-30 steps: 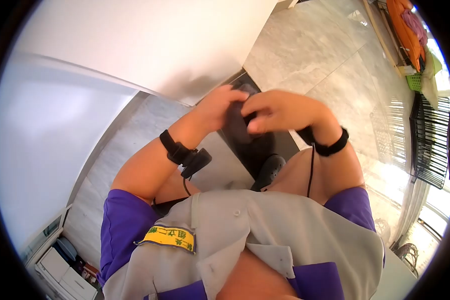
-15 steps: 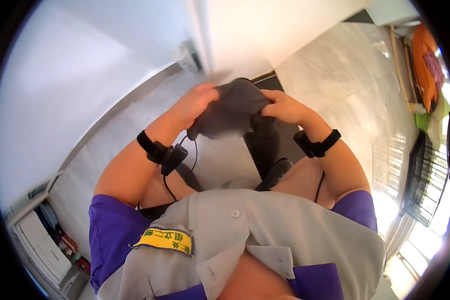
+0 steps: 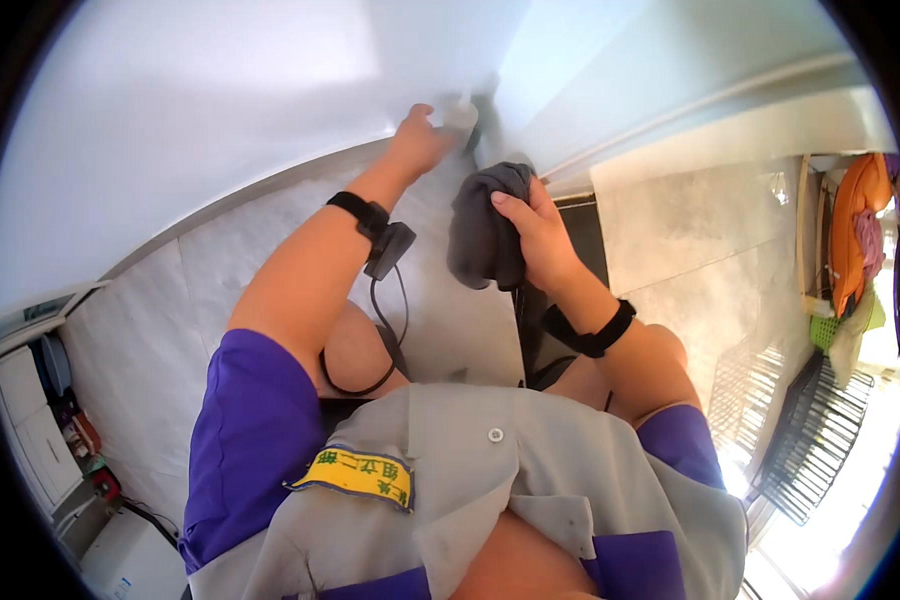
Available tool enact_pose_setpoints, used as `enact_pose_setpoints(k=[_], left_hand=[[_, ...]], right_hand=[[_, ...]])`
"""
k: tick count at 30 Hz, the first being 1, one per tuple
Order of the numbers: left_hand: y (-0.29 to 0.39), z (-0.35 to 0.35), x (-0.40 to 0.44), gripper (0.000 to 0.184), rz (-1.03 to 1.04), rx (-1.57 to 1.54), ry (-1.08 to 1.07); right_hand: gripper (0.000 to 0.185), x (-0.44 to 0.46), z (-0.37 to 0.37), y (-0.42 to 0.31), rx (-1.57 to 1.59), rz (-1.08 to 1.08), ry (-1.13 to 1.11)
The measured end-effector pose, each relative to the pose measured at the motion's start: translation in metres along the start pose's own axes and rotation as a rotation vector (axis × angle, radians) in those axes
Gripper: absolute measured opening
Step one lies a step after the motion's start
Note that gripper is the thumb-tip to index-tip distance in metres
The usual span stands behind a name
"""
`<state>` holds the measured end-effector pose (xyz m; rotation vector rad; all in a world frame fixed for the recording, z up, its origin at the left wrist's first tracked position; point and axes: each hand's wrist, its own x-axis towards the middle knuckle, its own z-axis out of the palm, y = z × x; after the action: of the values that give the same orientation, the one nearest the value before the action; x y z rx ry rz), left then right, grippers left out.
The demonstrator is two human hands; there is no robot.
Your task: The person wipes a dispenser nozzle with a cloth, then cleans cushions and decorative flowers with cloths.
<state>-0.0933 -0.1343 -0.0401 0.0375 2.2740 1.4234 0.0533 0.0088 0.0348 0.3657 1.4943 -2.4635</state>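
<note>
My right hand (image 3: pixel 545 230) is closed on a dark grey cloth (image 3: pixel 482 228), bunched up with its thumb lying across the near side. My left hand (image 3: pixel 422 142) is stretched out toward the corner of the walls, thumb and fingers apart. Just beyond its fingertips stands a whitish bottle (image 3: pixel 462 115) with a narrow top, smeared by blur. Whether the fingers touch the bottle I cannot tell. Black straps with small box-shaped devices sit on both wrists, and a cable hangs from the left device (image 3: pixel 388 250).
White walls (image 3: pixel 220 100) meet behind the bottle. A dark floor strip (image 3: pixel 580 240) lies beside my right hand. At the right are an orange bag (image 3: pixel 855 235), a green basket (image 3: pixel 825 332) and a black rack (image 3: pixel 810 430). White drawers (image 3: pixel 35 430) stand at the far left.
My left hand has let go of the cloth and moved forward to the bottle. The cloth, spread between both hands before, is now bunched in my right hand alone. The view has turned.
</note>
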Motion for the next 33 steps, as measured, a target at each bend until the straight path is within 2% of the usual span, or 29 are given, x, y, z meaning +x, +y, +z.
enact_pose_setpoints(k=[1,3,4,7,9,11,13,14,16,18,20,22,23,25,26,27,28,29,31,33], left_hand=[[-0.002,0.006,0.004,0.072,0.005,-0.015,0.009],[-0.006,0.021,0.010,0.075,0.095,0.291,0.143],[-0.008,0.028,0.013,0.078,0.099,0.305,0.190],[-0.014,0.036,0.019,0.077,0.156,0.403,0.175],[-0.018,0.039,0.019,0.074,0.195,0.375,0.177],[-0.023,0.039,0.020,0.071,0.225,0.351,0.183],[-0.026,0.038,0.020,0.061,0.433,0.279,0.302],[-0.029,0.037,0.020,0.061,0.432,0.278,0.312],[-0.028,0.030,0.014,0.050,0.412,0.186,0.231],[-0.027,0.016,0.009,0.051,0.403,0.195,0.242],[-0.027,0.001,0.000,0.052,0.391,0.214,0.234],[-0.005,-0.023,-0.019,0.043,0.358,0.152,0.098],[0.007,-0.036,-0.031,0.043,0.360,0.165,0.096],[0.031,-0.056,-0.061,0.041,0.323,-0.151,-0.227],[0.039,-0.060,-0.073,0.041,0.318,-0.135,-0.231],[0.045,-0.062,-0.085,0.044,0.442,-0.187,-0.323],[0.050,-0.064,-0.097,0.048,0.564,-0.242,-0.417],[0.058,-0.063,-0.109,0.048,0.559,-0.234,-0.422],[0.071,-0.055,-0.126,0.057,0.575,-0.146,-0.475],[0.074,-0.049,-0.129,0.054,0.584,-0.161,-0.497]], right_hand=[[0.035,0.002,0.002,0.003,-0.017,0.000,-0.007],[0.037,0.003,0.002,0.009,-0.052,-0.088,0.014],[0.040,0.003,0.002,0.010,-0.082,-0.101,-0.003],[0.043,0.005,0.002,0.009,-0.210,-0.158,0.009],[0.039,0.009,-0.003,0.014,-0.217,-0.168,0.065],[0.034,0.012,-0.007,0.016,-0.210,-0.083,0.085],[0.033,0.014,-0.009,0.022,-0.230,-0.057,0.119],[0.031,0.015,-0.011,0.024,-0.258,-0.034,0.150],[0.031,0.015,-0.016,0.026,-0.271,0.002,0.159],[0.030,0.015,-0.018,0.024,-0.275,0.040,0.168],[0.038,0.010,-0.019,0.017,-0.053,0.100,0.089],[0.039,-0.001,-0.011,0.003,0.031,0.051,0.020],[0.040,-0.008,-0.006,-0.006,0.100,0.002,-0.048],[0.047,-0.025,0.006,-0.025,0.127,-0.013,-0.076],[0.047,-0.033,0.013,-0.034,0.108,-0.058,-0.081],[0.047,-0.038,0.017,-0.041,0.090,-0.100,-0.085],[0.034,-0.041,0.017,-0.043,0.069,-0.200,-0.143],[0.034,-0.045,0.020,-0.046,0.080,-0.201,-0.141],[0.031,-0.054,0.024,-0.055,-0.168,-0.333,-0.146],[0.028,-0.061,0.016,-0.069,-0.261,-0.293,-0.149]])
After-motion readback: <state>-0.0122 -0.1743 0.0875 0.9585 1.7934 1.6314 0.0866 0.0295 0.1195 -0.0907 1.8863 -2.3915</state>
